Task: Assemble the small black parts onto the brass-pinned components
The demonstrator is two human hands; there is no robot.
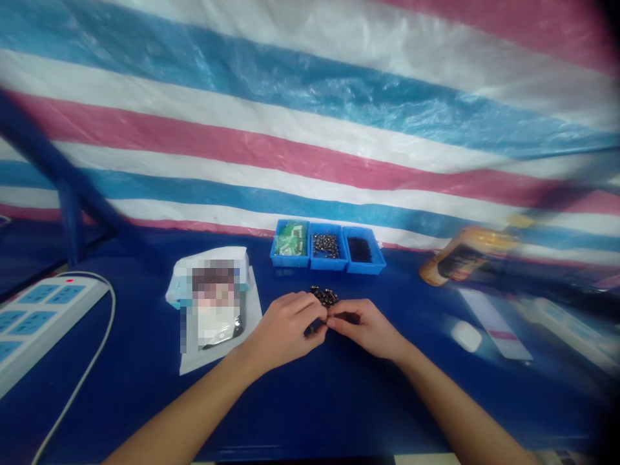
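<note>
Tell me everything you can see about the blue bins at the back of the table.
Three small rectangular bins of glossy blue plastic stand side by side, touching, on the dark blue table, in front of a striped tarpaulin. They are open-topped, with walls that flare outward. The left one holds green packets, the middle one metal fasteners, and the right one small black parts.

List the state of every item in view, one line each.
Left bare hand, pinching something small and dark
Right bare hand, fingertips meeting the left hand
Loose heap of small dark parts, lying on the blue tabletop
Three blue plastic bins, side by side, holding parts
White power strip, red light lit
</note>
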